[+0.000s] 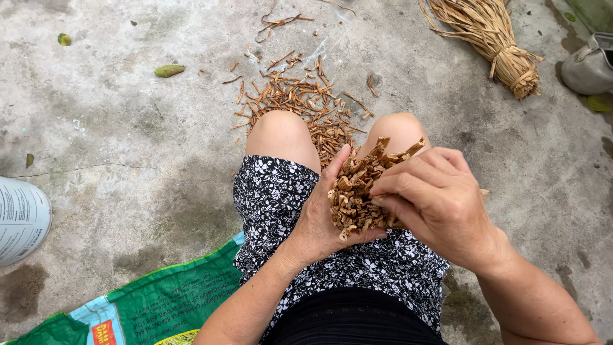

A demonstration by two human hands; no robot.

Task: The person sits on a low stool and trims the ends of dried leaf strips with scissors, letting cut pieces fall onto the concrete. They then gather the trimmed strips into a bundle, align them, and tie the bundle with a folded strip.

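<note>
— So, item one: hands?
— Left hand: palm up over the lap, fingers cupped under a heap of brown chips. Right hand: fingers curled together, pressing on the heap from the right.
— Location of chips?
— Held between both hands, above the floral shorts. More chips lie on the concrete past the knees.
— Other entries?
— Straw bundle upper right; green sack lower left; white container at left edge.
</note>
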